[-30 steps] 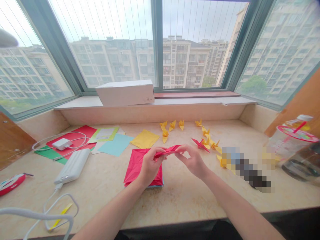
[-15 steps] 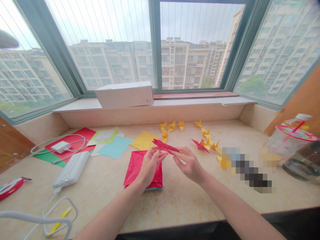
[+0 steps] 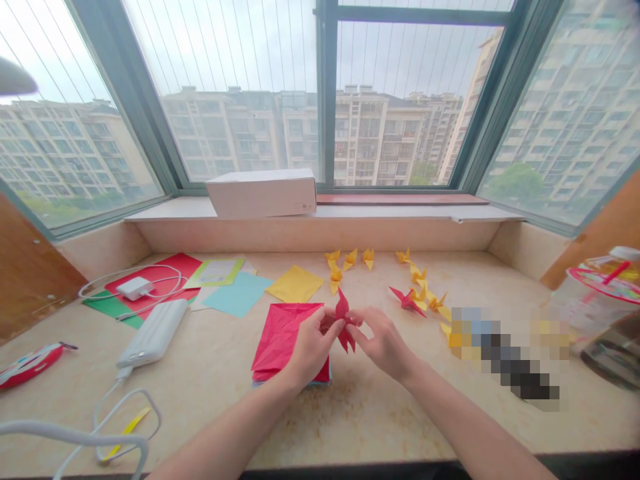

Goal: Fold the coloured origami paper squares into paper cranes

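Seemingly stacked, red paper (image 3: 275, 340) lies partly behind the left hand (image 3: 311, 345).

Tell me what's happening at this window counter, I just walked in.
A person is holding a piece of folded red paper in the fingertips of both the left hand and the right hand, with pointed ends sticking out above and below. A paper stack, red on top, lies by the left hand. Farther back are several yellow folded birds and a red folded bird; flat colored sheets lie to the left.
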A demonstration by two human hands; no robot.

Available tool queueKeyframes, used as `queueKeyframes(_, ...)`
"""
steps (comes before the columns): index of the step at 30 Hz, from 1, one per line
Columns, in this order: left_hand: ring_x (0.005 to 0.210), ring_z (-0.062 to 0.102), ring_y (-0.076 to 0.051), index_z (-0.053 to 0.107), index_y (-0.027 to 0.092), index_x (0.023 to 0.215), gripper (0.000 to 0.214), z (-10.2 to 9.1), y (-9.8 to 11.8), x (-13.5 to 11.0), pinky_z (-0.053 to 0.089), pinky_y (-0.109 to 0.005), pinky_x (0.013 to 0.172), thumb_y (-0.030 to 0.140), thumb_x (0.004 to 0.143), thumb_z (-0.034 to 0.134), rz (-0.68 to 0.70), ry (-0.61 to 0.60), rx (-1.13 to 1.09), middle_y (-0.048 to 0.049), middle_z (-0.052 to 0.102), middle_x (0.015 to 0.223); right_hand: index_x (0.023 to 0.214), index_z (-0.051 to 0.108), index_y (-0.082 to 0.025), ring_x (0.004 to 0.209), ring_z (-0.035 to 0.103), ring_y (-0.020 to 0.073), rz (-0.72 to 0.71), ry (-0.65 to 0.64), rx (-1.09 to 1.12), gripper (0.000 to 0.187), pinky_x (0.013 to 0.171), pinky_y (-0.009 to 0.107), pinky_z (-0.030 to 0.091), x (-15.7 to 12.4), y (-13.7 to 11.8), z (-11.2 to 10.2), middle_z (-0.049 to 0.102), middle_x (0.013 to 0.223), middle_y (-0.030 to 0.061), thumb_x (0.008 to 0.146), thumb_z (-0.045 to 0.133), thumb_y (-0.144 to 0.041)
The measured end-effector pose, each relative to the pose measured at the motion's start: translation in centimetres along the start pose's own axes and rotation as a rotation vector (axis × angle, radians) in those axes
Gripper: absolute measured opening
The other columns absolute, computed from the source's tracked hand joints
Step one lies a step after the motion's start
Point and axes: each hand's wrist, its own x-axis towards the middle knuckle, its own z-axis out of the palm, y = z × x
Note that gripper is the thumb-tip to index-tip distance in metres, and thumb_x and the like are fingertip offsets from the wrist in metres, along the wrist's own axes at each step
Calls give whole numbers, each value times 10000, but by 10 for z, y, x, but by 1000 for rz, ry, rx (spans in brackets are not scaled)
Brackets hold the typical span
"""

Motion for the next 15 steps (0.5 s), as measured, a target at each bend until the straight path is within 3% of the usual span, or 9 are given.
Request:
queueKeyframes(6, 788, 705, -192, 559, 188, 1212, 335, -1, -8, -1, 533, -294, 726, 296, 897, 584, 56, 74, 152, -37, 735, 835, 1153, 624, -232, 817, 685, 197, 45, -28, 61, 269, 808, 362, 531, -2, 2, 2, 732, 931, 36, 884, 621, -230)
queueKeyframes(15, 773, 692, -147, 583, 209, 1153, 326, 4, -5, -2, 557, -259, 695, 131, 837, 576, 228, 7, 263, -27, 710, 897, 1242, 591, -219, 839, 701, 210, 127, -102, 97, 333, 787, 349, 542, 0, -7, 1, 745, 938, 50, 911, 553, -218)
